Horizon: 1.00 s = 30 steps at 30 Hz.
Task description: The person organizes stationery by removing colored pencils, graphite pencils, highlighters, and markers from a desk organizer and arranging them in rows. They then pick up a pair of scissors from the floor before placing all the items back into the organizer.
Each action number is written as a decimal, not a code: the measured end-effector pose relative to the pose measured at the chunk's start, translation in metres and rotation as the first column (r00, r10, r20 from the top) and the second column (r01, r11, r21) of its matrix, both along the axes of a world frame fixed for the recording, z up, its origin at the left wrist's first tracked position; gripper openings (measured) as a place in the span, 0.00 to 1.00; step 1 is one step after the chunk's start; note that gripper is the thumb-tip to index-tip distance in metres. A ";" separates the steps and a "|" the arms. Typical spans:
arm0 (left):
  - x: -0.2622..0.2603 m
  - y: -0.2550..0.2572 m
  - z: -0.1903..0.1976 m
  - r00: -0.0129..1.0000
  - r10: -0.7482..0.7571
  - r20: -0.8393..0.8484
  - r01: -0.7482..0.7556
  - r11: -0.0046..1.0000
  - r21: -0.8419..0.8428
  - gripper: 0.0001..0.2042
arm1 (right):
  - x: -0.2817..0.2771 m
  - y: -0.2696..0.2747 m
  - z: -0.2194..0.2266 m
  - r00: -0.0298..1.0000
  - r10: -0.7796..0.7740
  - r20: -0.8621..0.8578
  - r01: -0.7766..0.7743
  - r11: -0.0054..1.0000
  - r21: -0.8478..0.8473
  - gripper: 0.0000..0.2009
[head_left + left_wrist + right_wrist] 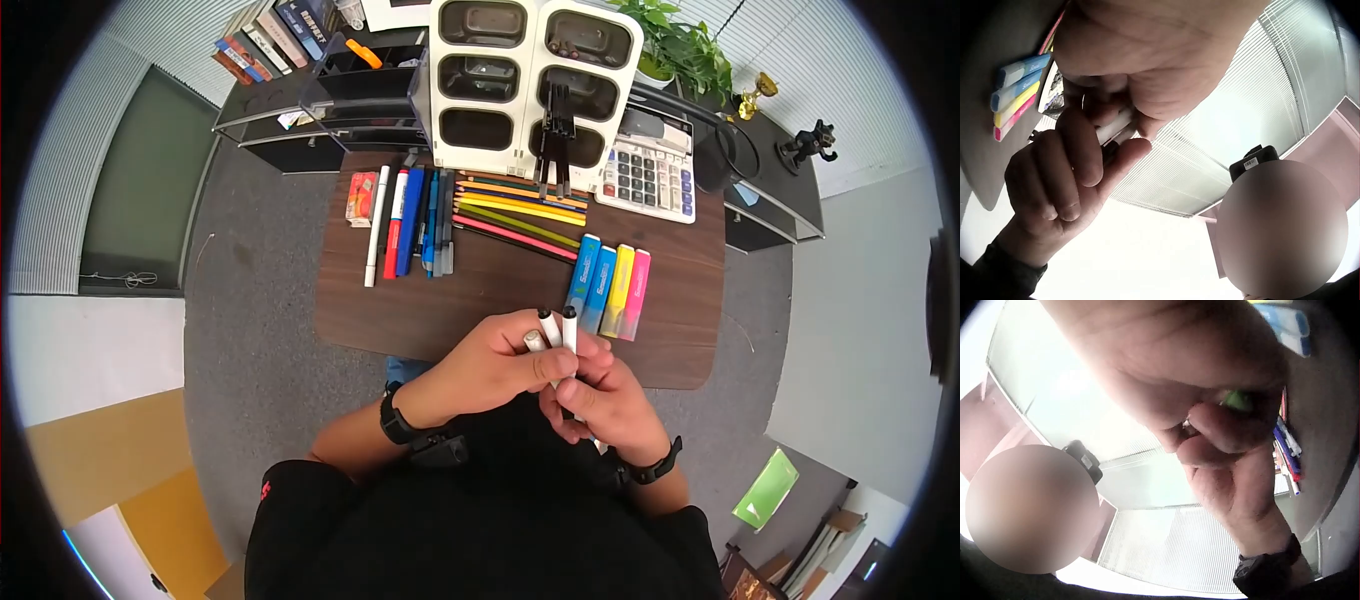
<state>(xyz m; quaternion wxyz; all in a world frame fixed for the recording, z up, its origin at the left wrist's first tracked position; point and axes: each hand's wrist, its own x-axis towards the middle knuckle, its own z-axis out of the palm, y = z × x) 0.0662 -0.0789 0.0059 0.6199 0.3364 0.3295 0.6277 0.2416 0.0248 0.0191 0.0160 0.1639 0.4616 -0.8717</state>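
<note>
Close to my body, past the table's front edge, both hands are together around a small bunch of white markers [569, 334]. Two show black ends pointing up; a third has a pale end. My left hand [500, 358] grips the bunch with its thumb laid across the barrels. My right hand [612, 402] pinches it lower down, thumb tip against the markers. In the left wrist view a white barrel [1114, 127] shows between the hands. A green tip [1238, 400] peeks out between fingers in the right wrist view. The fingers hide the lower ends.
Several highlighters [622, 290] lie right of centre on the brown table [480, 310]. Colored pencils [522, 205] and a row of pens [408, 222] lie behind. A white compartment tray [530, 90] with black pens, a calculator [648, 178] and a black organizer [365, 100] stand at the back.
</note>
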 end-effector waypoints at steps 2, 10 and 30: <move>-0.001 -0.002 -0.005 1.000 0.007 -0.018 -0.008 0.997 -0.073 0.12 | 0.001 0.000 -0.004 0.999 0.020 0.028 -0.019 0.999 -0.048 0.16; -0.012 -0.005 -0.004 0.987 0.153 0.054 -0.146 0.982 -0.118 0.11 | -0.002 -0.002 0.001 0.995 -0.096 -0.002 0.096 0.990 0.107 0.29; -0.011 -0.007 0.003 0.914 0.354 -0.198 -0.383 0.913 -0.138 0.11 | -0.030 -0.011 0.005 0.890 -0.411 -0.197 0.292 0.183 0.939 0.14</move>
